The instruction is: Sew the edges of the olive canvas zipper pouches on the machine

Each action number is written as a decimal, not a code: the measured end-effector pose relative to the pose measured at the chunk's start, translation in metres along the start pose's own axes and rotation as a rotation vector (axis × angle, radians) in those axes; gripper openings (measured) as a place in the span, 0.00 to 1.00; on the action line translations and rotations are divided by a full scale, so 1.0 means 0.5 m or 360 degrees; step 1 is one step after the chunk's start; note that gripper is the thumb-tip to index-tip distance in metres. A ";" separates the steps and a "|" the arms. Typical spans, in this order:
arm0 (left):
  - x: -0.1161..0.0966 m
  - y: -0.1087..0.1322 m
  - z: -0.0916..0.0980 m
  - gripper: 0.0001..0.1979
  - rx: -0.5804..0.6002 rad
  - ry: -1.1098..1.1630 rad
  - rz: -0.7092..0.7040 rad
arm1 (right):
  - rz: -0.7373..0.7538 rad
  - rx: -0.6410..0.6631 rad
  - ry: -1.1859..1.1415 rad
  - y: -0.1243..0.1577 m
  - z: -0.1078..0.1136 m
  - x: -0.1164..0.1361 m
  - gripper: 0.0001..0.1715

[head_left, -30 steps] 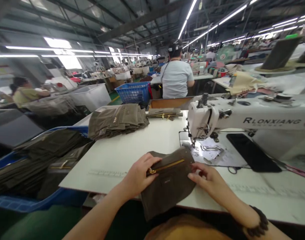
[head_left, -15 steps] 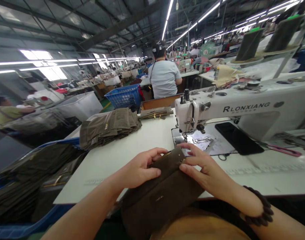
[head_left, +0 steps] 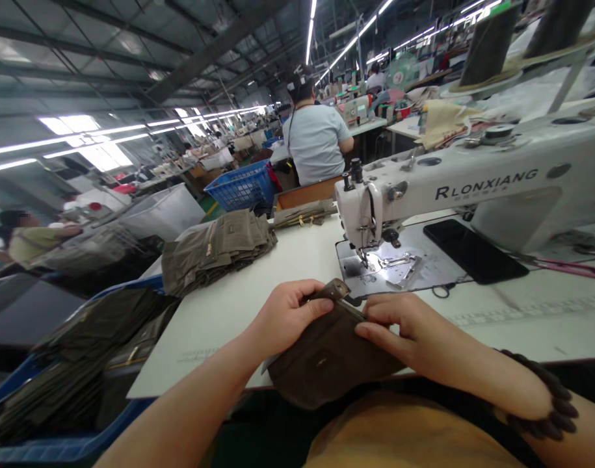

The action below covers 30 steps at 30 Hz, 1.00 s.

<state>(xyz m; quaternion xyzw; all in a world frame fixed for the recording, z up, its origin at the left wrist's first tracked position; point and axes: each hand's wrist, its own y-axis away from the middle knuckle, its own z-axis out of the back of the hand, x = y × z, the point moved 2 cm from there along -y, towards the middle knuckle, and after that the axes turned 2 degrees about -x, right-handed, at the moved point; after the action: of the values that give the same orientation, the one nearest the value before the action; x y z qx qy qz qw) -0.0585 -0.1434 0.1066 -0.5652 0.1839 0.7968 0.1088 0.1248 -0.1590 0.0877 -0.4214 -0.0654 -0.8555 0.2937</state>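
A dark brown fabric piece point(head_left: 326, 357) with a small label hangs over the table's front edge between my hands. My left hand point(head_left: 294, 315) pinches its upper left part, where a folded flap stands up. At its upper right edge, my right hand point(head_left: 399, 325) grips the cloth between thumb and curled fingers. Just beyond is the white sewing machine point(head_left: 473, 175), its needle area lit above the metal plate point(head_left: 348, 266). The cloth lies in front of this plate, not under the needle.
Brown fabric stacks point(head_left: 219, 247) lie at the table's back left, beside zippered pieces point(head_left: 304, 214). A blue crate point(head_left: 77, 448) of similar pieces stands left. A black phone point(head_left: 473, 250) and pink-handled scissors point(head_left: 577, 268) lie right. A person point(head_left: 317, 140) sits ahead.
The fabric's top edge is now folded up at my left hand, and its lower part has swung up toward the table. My right hand has shifted slightly right, with fingers more curled.
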 end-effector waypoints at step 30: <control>-0.026 -0.021 0.006 0.12 -0.0179 -0.0613 -0.0089 | -0.0104 -0.0055 -0.0440 -0.011 -0.028 -0.029 0.20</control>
<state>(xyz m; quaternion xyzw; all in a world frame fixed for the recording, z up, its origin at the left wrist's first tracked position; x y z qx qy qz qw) -0.0528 -0.1322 0.1179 -0.4123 0.0992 0.8959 0.1323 0.1189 -0.1534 0.0685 -0.5379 -0.1043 -0.7994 0.2465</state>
